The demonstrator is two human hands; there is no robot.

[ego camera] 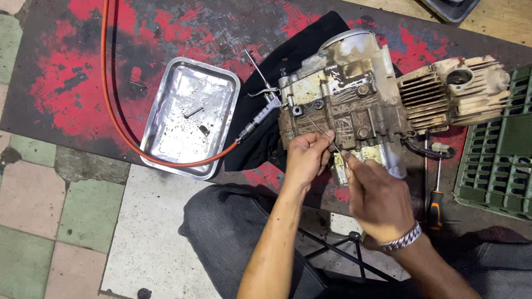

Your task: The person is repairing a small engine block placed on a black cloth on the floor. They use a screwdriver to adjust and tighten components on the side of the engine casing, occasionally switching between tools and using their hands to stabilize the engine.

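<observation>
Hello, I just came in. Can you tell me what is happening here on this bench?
A seated person works on a dirty motorcycle engine lying on a worn red workbench. The left hand and the right hand together hold a thin wire against the engine's crankcase. An air blow gun on an orange hose lies beside a metal tray holding a bolt. A screwdriver rests to the right, near a green crate.

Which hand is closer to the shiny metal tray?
Left. The left hand is just right of the metal tray, beside the engine. The right hand is farther right, below the engine.
</observation>
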